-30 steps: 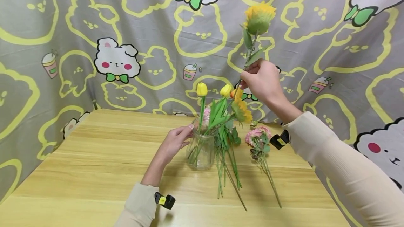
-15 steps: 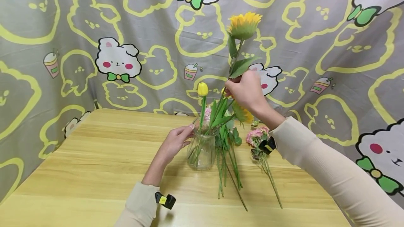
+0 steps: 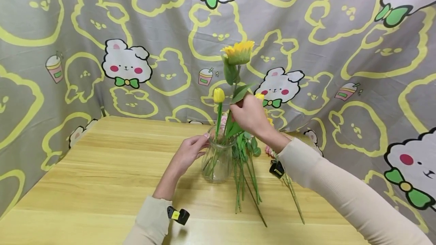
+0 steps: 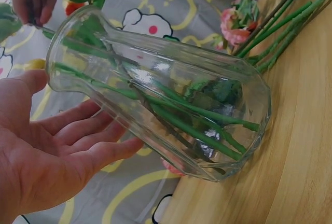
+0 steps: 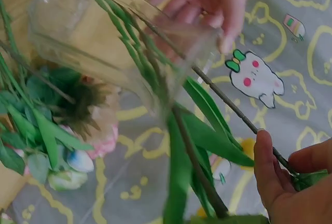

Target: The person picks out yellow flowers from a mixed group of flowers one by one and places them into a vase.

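A clear glass vase (image 3: 223, 167) stands upright on the table, with several green stems inside and a yellow tulip (image 3: 219, 95) rising from its mouth. Beside its neck is my left hand (image 3: 188, 153), thumb at the rim and fingers extended along the glass in the left wrist view. My right hand (image 3: 251, 114) pinches the stem of a yellow sunflower (image 3: 238, 54) above the vase. In the right wrist view, this thin stem (image 5: 233, 107) runs from the fingertips down into the vase mouth. Other yellow blooms are partly hidden behind my right hand.
Right of the vase, several green stems (image 3: 252, 184) lie on the wooden table (image 3: 102, 177). Farther right lies a pink flower (image 3: 270, 151), partly covered by my right wrist, its stems pointing toward me. A patterned grey curtain (image 3: 163, 29) hangs behind the table.
My right hand has moved down and left with the sunflower, bringing it upright over the vase and its stem deeper into the mouth. My left hand has stayed at the rim.
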Motion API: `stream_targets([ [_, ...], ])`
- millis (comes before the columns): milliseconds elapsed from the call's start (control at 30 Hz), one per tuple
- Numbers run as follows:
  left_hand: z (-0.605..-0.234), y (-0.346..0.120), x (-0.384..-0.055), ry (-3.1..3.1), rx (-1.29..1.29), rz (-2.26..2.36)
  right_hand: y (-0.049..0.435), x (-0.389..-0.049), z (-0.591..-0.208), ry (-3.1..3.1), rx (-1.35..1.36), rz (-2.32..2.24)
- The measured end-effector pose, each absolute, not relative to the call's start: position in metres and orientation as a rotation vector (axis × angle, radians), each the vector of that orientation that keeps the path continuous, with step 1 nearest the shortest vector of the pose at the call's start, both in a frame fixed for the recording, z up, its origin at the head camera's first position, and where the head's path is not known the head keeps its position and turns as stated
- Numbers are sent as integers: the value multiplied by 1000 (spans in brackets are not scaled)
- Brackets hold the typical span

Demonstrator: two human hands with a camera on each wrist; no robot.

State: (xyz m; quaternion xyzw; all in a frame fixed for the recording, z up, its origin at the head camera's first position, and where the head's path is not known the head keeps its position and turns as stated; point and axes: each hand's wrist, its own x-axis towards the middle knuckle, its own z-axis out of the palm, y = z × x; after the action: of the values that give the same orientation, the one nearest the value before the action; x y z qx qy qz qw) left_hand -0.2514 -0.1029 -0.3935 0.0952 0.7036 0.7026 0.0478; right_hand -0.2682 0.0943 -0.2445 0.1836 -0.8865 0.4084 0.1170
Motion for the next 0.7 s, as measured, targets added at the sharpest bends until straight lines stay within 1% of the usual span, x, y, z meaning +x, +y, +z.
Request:
stream_targets([
  [200, -393, -104, -252, 2149, 293, 2138, 86, -266, -266, -2611, 551, 1154],
  [367, -393, -104, -252, 2150, 278, 2137, 83, -260, -281, -2655, 484, 1088],
  [700, -393, -104, -250, 2156, 267, 2137, 83, -256, -299, -2691, 443, 1072],
])
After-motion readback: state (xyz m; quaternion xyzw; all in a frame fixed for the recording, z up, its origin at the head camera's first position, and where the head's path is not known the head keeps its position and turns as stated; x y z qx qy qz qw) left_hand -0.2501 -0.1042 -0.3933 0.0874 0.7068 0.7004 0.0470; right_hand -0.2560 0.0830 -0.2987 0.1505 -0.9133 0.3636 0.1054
